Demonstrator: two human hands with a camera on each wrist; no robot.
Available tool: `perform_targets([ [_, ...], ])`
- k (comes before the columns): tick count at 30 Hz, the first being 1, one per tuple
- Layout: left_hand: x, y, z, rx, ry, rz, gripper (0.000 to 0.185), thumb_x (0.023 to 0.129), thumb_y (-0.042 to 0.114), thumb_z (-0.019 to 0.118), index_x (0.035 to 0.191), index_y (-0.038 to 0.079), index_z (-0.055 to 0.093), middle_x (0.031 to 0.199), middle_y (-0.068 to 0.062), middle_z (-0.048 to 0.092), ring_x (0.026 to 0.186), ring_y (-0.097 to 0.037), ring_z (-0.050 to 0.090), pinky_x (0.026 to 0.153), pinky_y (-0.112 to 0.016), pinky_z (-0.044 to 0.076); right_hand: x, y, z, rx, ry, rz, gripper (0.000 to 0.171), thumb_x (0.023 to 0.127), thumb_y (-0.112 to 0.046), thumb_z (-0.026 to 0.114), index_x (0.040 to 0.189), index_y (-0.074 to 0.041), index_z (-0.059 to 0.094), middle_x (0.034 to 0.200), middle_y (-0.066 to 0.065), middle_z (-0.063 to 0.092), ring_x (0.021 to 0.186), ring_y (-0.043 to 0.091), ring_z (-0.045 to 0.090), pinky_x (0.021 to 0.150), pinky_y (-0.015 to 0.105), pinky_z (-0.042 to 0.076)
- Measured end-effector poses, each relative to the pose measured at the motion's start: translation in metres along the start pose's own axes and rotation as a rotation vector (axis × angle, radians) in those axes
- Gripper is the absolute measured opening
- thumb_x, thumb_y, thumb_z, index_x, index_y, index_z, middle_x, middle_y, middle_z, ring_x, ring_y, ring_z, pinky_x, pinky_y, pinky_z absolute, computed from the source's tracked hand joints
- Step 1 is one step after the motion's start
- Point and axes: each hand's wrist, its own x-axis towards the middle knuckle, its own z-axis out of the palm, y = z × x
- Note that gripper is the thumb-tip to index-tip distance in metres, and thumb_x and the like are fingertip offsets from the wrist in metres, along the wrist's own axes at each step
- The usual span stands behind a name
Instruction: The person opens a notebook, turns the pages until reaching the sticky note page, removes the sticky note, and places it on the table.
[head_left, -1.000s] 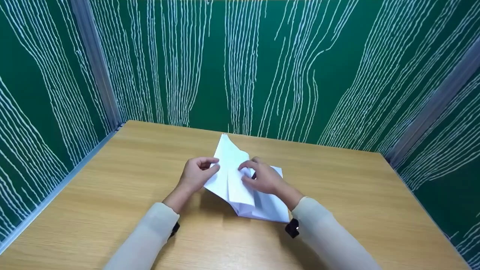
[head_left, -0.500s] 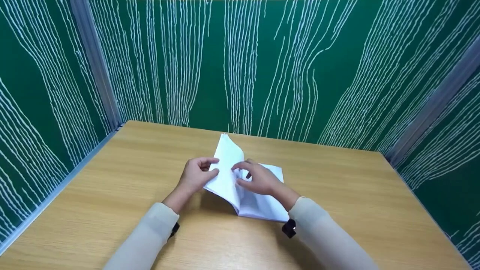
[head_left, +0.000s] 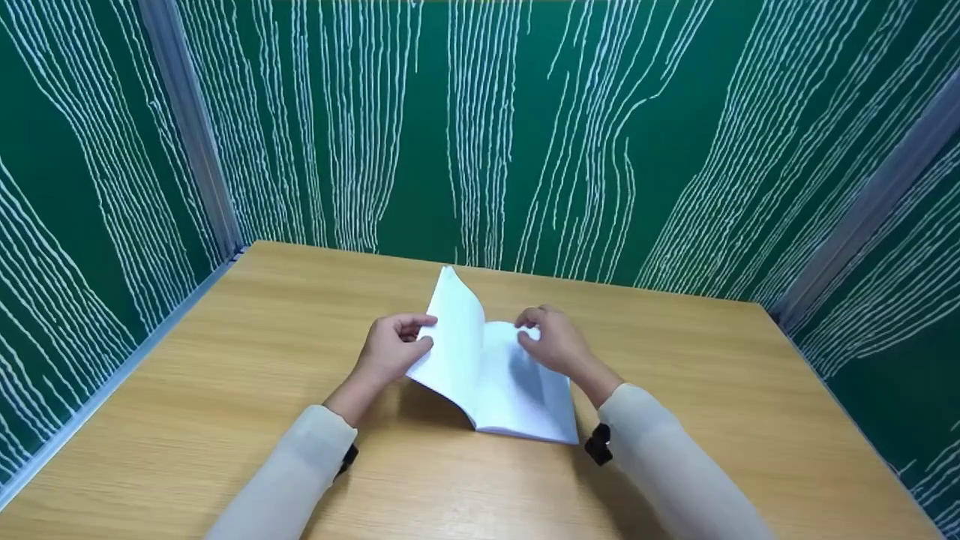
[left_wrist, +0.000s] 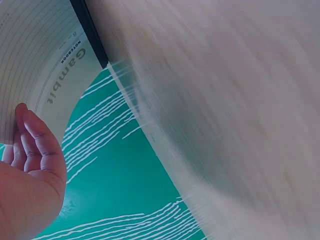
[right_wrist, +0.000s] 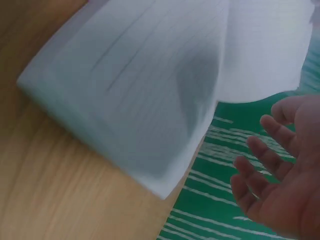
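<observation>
A white lined notebook (head_left: pixel 517 397) lies opened in the middle of the table, its right-hand pages down flat and its left part raised at a slant. My left hand (head_left: pixel 391 349) grips the outer edge of that raised part between thumb and fingers. In the left wrist view, printed lettering with "Gambit" and "NOTEBOOK" shows on the lifted side (left_wrist: pixel 55 65). Over the far part of the right-hand page is my right hand (head_left: pixel 556 341), holding nothing. Its fingers (right_wrist: pixel 270 157) are loosely bent and apart from the paper in the right wrist view.
The notebook rests on a wooden table (head_left: pixel 300 300) with a light grain. Behind it and at both sides stand green panels (head_left: pixel 420 150) with wavy white lines, joined by grey posts (head_left: pixel 191 127). Dark wrist devices (head_left: pixel 598 445) sit under both cuffs.
My right hand has turned loose pages over to the left, released them and moved right above the right-hand page. The left hand keeps its grip in the same place.
</observation>
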Motion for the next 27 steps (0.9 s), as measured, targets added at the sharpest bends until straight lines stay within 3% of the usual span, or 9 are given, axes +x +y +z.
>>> perform_targets([
  [7,0.000,0.001,0.000,0.005,-0.010,-0.021,0.026,0.084,0.008,0.067,0.109,0.012,0.073,0.112,-0.004,0.071,0.097,-0.019,0.061,0.091,-0.036,0.050,0.001,0.031,0.000,-0.163,-0.021,0.149,0.029,0.090,-0.028,0.062,0.116,-0.015,0.065,0.125,0.013,0.055,0.116,0.034,0.046,0.095,0.052,0.042],
  [13,-0.001,0.001,-0.002,0.007,-0.010,-0.032,0.027,0.085,0.009,0.066,0.110,0.013,0.072,0.114,-0.004,0.070,0.100,-0.019,0.062,0.094,-0.037,0.050,-0.001,0.048,0.003,-0.235,-0.103,0.226,0.045,0.090,-0.035,0.061,0.132,-0.016,0.058,0.137,0.017,0.048,0.122,0.037,0.038,0.102,0.059,0.036],
  [21,-0.002,0.001,-0.003,0.001,-0.015,-0.025,0.029,0.085,0.009,0.066,0.112,0.013,0.071,0.116,-0.004,0.069,0.099,-0.020,0.061,0.093,-0.037,0.051,-0.004,0.058,0.003,-0.303,-0.198,0.257,0.060,0.091,-0.040,0.058,0.143,-0.013,0.046,0.143,0.024,0.041,0.126,0.042,0.032,0.104,0.063,0.031],
  [27,0.000,0.001,-0.003,-0.003,-0.012,-0.025,0.030,0.083,0.009,0.067,0.113,0.014,0.071,0.115,-0.004,0.070,0.098,-0.019,0.061,0.092,-0.036,0.051,-0.004,0.061,0.003,-0.312,-0.193,0.229,0.060,0.091,-0.040,0.059,0.142,-0.011,0.048,0.141,0.025,0.043,0.125,0.043,0.033,0.102,0.063,0.033],
])
